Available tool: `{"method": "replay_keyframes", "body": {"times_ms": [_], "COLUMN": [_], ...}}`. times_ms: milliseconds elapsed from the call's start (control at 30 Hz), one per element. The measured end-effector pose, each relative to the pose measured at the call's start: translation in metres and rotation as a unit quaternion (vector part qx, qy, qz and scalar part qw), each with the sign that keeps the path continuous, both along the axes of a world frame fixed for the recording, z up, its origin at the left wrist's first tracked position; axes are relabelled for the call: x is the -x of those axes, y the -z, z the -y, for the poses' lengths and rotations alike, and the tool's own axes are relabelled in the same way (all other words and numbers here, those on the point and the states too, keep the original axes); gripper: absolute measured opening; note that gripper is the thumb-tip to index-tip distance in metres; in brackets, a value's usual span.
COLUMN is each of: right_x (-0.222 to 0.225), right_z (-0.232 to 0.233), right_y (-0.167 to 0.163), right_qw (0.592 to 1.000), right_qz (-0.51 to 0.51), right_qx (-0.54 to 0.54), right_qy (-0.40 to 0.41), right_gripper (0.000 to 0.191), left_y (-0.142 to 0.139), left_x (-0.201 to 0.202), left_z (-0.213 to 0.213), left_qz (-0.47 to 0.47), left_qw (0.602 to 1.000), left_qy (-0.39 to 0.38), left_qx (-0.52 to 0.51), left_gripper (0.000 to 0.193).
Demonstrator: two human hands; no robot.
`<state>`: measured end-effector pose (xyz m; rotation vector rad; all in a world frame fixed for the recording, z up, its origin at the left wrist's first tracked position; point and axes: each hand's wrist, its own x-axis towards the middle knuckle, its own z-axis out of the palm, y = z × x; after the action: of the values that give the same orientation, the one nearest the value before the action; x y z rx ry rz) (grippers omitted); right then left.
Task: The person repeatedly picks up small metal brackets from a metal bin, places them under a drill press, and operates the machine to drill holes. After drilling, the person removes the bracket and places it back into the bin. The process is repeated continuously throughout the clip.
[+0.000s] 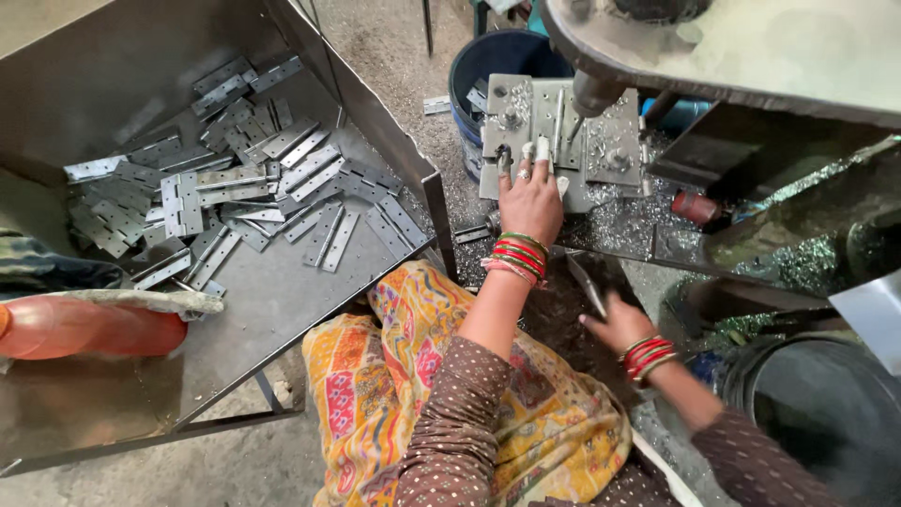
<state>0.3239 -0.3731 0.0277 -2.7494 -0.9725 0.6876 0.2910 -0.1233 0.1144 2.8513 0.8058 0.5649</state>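
Head view of a seated person at a drill press. The left hand (531, 199) reaches forward with the forearm nearly straight and the wrist slightly raised, palm down, fingers (523, 161) spread and pressed flat on a metal hinge plate (554, 122) that lies on the drilling jig (610, 141); the hand bears down on the plate rather than closing around it, so the grip is a flat press and not a clench. The drill spindle (591, 97) stands directly above the jig, just beside the fingertips. The right hand (619, 324) is drawn back close to the body, lower in the view, with the elbow bent and the forearm angled outward; its fingers are curled around a thin flat metal piece (587, 286), probably another hinge, whose far end points up toward the machine. Both wrists carry red and green bangles (516, 255). Metal shavings (619, 225) cover the machine bed around the jig. To the left, well apart from both hands, a large sheet-metal tray (282, 310) holds a loose pile of hinges (235, 188). A blue bucket (488, 61) stands behind the jig, and an orange plastic bottle (94, 326) lies at the tray's near left edge.
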Motion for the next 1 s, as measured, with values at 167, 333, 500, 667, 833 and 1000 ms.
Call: {"method": "replay_keyframes", "body": {"times_ms": [167,333,500,667,833,1000], "right_x": [-0.019,0.02,0.031,0.016,0.022,0.034], "right_z": [-0.006,0.0,0.0,0.003,-0.007,-0.034], "right_y": [-0.021,0.018,0.039,0.014,-0.042,-0.05], "right_qw": [0.998,0.995,0.993,1.0,0.951,0.954], "right_qz": [0.032,0.016,0.041,0.028,0.066,0.076], "right_qx": [0.01,-0.093,-0.107,0.0,-0.301,-0.29], "right_qy": [-0.053,0.024,-0.004,0.006,0.003,0.008], "right_gripper": [0.066,0.054,0.055,0.067,0.044,0.04], "left_y": [0.003,0.008,0.004,0.017,0.074,0.131], "left_x": [-0.024,-0.037,0.005,0.111,0.231,0.299], "left_z": [-0.019,-0.026,-0.016,-0.043,-0.115,-0.2], "left_qz": [-0.023,0.012,0.102,0.233,0.198,0.07], "left_qw": [0.998,1.0,0.994,0.971,0.96,0.927], "left_qy": [-0.015,-0.009,0.044,0.051,-0.199,-0.362], "left_qx": [0.053,0.023,0.02,0.019,0.015,-0.064], "left_gripper": [0.031,0.028,0.024,0.036,0.03,0.048]}}
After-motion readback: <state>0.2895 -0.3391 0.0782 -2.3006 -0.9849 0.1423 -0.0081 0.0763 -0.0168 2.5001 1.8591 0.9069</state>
